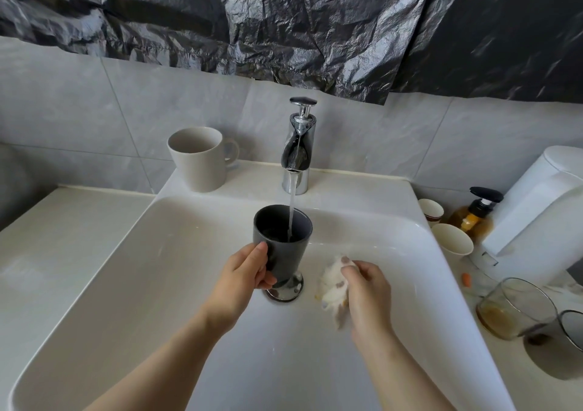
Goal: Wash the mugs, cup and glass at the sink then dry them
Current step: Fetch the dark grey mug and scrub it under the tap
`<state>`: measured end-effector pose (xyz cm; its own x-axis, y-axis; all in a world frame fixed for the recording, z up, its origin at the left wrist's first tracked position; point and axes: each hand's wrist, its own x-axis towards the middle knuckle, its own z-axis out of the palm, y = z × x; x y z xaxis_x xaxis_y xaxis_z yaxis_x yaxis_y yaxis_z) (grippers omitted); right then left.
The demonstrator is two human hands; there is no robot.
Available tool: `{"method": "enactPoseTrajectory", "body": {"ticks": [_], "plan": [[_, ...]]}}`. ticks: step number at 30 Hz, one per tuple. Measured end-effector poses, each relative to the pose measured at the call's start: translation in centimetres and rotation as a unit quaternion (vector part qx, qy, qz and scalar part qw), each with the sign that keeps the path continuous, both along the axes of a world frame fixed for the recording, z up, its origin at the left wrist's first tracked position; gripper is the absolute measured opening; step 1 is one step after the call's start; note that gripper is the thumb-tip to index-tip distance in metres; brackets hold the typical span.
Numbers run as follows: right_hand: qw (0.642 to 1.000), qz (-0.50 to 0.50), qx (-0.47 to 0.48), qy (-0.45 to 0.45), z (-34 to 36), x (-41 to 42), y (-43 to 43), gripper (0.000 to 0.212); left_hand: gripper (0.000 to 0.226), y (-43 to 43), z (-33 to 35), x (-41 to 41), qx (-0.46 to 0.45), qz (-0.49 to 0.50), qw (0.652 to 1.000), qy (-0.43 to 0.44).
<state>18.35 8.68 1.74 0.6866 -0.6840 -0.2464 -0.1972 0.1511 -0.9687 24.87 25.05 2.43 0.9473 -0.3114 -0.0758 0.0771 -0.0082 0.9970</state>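
Rinse step: my left hand (244,272) grips the dark mug (281,243) under the tap (298,145), right hand (367,294) clutching the cloth (332,287); wiping inside should follow

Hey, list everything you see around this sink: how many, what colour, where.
White basin: one, white, centre.
Chrome tap: one, silver, back of basin.
Dark grey ceramic mug: one, grey, under the running stream.
Beige ceramic mug: one, beige, ledge left of tap.
Paper cups: two, white, counter right of basin.
Amber pump bottle: one, black pump, right of cups.
Clear glass tumbler: one, brown residue, right counter.
Crumpled cloth: one, whitish, in right hand.
Left hand: grips the grey mug.
Right hand: holds the cloth.
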Motion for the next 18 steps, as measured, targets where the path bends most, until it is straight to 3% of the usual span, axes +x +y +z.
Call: {"method": "enactPoseTrajectory", "body": {"ticks": [14,18], "plan": [[0.999,-0.014,0.03,-0.018,0.5,0.0,0.1,0.011,0.037,0.4,0.6,-0.5,-0.003,-0.007,1.0,-0.018],[0.999,-0.007,0.027,-0.022,1.2,-0.4,0.5,0.011,0.036,1.5,1.6,-0.4,0.047,-0.004,0.998,-0.05]]}}
